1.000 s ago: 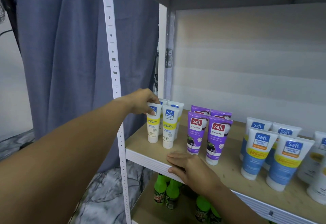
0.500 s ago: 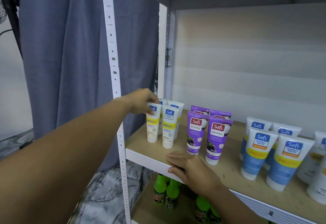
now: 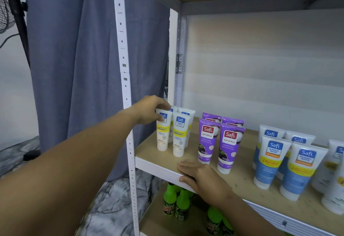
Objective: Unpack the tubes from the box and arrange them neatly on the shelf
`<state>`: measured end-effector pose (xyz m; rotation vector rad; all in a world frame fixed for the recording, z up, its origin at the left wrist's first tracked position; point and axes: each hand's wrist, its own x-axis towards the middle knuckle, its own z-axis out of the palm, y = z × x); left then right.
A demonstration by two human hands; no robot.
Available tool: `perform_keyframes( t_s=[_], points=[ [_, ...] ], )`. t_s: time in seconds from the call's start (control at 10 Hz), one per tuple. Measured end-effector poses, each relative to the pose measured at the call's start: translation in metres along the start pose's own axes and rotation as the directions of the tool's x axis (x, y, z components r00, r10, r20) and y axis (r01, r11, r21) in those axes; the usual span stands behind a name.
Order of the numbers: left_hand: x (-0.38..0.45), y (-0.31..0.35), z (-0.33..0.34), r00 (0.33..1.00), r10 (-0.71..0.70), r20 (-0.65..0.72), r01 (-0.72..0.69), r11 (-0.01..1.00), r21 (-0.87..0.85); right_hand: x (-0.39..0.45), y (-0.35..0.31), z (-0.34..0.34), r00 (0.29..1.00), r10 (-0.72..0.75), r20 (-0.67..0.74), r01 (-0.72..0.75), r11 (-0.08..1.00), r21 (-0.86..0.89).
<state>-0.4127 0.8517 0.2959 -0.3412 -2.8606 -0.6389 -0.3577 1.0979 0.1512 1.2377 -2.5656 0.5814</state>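
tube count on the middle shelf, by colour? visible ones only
Yellow-banded white tubes: 4
Purple tubes: 4
Blue tubes: 4
White tubes at the right edge, cut off by the frame: at least 2
Total: at least 14

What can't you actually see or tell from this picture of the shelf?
- Box: nowhere in the head view.
- Back yellow tubes: hidden by front ones and the left hand.
- White tubes: cut off by the right edge.
- Green bottles: partly hidden under the shelf and right hand.
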Motion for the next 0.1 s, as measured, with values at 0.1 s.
perform_keyframes(
  t_s=[0.1],
  points=[
    [-0.0138,0.0085,-0.0012,0.987,0.027,-0.156,-0.036,0.998,-0.051,-0.0017,-0.0005,0.0035,1.0,0.015,0.008,-0.015,1.0,0.014]
  ],
)
